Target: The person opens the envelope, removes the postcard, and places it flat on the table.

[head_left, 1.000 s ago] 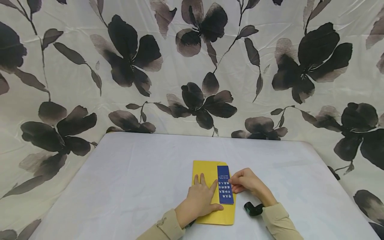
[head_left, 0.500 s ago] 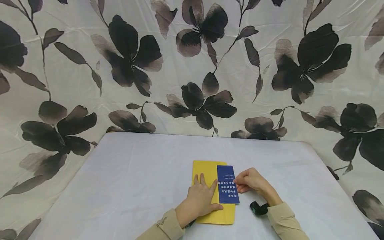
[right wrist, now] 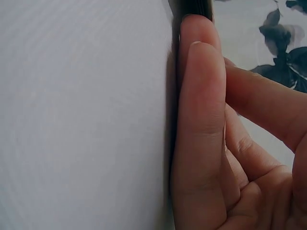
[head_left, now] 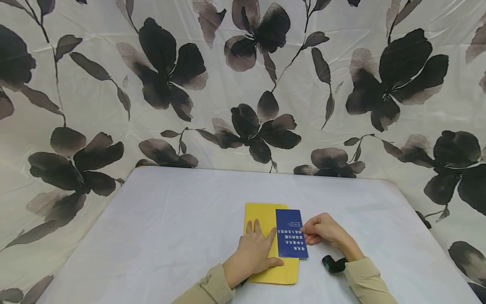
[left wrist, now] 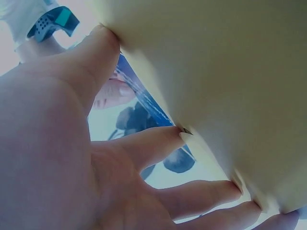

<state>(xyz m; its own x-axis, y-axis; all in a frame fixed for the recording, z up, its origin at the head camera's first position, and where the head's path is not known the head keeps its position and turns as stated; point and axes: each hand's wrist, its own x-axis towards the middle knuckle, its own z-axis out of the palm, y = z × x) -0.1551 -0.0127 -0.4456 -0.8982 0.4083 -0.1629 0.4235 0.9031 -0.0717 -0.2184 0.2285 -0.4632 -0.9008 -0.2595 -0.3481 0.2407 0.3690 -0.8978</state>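
A yellow envelope-like sleeve lies on the white table in the head view. My left hand rests on it with fingers spread and straight; the left wrist view shows the fingertips pressing on its surface. A dark blue card with white print lies over the sleeve's right part and juts past its right edge. Its left end seems tucked into the sleeve. My right hand pinches the card's right edge between thumb and fingers. In the right wrist view, fingers lie close to the table, and the card is hardly visible.
The white table reaches back to a floral cloth hanging behind it. A dark wrist device sits at my right wrist, just above the table.
My right hand has moved to the right, drawing the blue card with it. More of the card's print shows now, and it sticks out past the sleeve. My left hand has stayed put.
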